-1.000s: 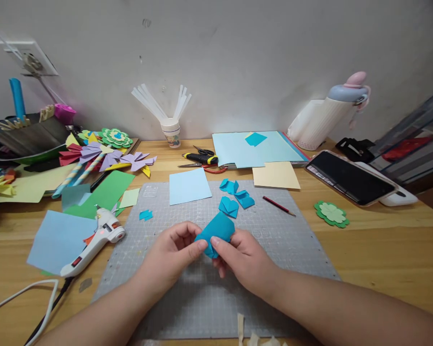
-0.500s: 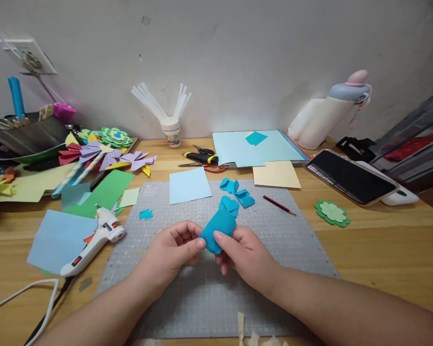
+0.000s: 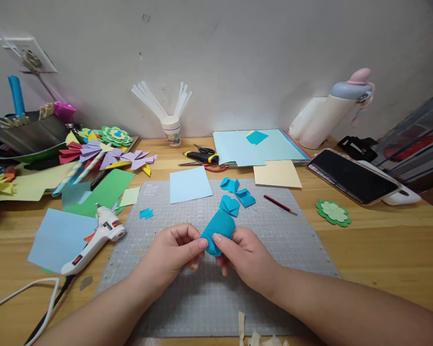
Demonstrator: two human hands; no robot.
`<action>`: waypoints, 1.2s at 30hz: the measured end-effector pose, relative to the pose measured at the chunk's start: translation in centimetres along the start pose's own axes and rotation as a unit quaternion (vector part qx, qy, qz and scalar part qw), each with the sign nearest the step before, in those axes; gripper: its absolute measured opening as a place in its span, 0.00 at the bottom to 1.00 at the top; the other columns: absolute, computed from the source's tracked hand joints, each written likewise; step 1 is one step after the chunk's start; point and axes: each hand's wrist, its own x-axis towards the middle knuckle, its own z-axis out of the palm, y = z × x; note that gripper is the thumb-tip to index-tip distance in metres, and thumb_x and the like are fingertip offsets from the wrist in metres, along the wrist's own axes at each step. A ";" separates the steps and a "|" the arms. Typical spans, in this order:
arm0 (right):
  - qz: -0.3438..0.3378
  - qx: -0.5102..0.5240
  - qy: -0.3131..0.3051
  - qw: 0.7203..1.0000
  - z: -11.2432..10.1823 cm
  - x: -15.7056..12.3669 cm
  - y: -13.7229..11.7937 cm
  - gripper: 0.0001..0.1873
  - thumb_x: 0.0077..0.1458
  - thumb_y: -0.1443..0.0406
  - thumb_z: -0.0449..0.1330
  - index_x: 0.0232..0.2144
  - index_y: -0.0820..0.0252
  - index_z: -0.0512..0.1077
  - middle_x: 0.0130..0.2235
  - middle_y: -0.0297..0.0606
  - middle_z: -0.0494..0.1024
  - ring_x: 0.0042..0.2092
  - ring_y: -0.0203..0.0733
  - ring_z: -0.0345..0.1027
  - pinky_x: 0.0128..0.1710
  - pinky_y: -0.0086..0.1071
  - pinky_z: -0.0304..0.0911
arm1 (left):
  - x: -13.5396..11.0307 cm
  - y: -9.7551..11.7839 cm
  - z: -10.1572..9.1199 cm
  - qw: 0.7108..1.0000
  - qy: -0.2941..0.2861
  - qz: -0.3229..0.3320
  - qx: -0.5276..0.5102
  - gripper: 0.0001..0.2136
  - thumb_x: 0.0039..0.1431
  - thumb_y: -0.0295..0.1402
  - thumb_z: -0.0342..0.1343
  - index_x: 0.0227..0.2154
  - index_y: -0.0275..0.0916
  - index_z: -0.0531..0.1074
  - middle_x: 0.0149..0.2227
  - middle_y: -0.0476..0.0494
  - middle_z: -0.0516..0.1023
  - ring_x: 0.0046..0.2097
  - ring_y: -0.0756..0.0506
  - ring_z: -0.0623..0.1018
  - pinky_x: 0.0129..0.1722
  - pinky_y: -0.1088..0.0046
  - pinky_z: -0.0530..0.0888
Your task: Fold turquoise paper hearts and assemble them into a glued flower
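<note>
Between my two hands is a piece of blue paper [image 3: 221, 227], curved and partly folded, held above the grey cutting mat [image 3: 209, 307]. My left hand [image 3: 180, 247] pinches its lower left corner with thumb and fingers. On the right side, my right hand [image 3: 247, 252] grips it, thumb on top and fingers underneath. Just beyond the paper lie several folded blue paper pieces [image 3: 246, 197], one of them [image 3: 230, 205] close to its far edge. A light blue square sheet [image 3: 190, 184] rests farther back on the mat, and small blue scraps [image 3: 146, 213] lie to the left.
A white glue gun [image 3: 94, 242] with its cord lies left, on paper sheets. Pliers and scissors [image 3: 202, 157] sit behind the mat, near a cup of white sticks [image 3: 172, 132]. To the right are a pencil [image 3: 280, 204], a green paper flower [image 3: 333, 212] and a phone [image 3: 351, 177].
Both hands keep their hold on the blue paper. My left thumb has shifted very slightly to the right along its edge; the view has moved a little.
</note>
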 end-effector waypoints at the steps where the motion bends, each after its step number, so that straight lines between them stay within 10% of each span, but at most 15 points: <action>1: -0.001 -0.001 0.000 1.000 0.0 0.0 0.0 0.18 0.57 0.55 0.53 0.22 0.61 0.64 0.20 0.30 0.66 0.21 0.31 0.59 0.21 0.25 0.58 | 0.0 0.0 0.0 1.000 0.000 -0.001 -0.001 0.17 0.41 0.42 0.68 0.19 0.36 0.67 0.16 0.54 0.69 0.18 0.56 0.64 0.20 0.79 0.60; 36: -0.031 0.034 -0.003 0.999 0.4 0.1 -1.0 0.11 0.51 0.62 0.58 0.22 0.59 0.62 0.20 0.26 0.63 0.21 0.30 0.58 0.22 0.26 0.59 | -0.1 -0.4 0.0 0.998 0.023 0.065 0.016 0.13 0.46 0.41 0.65 0.24 0.36 0.72 0.19 0.53 0.67 0.24 0.53 0.63 0.26 0.77 0.62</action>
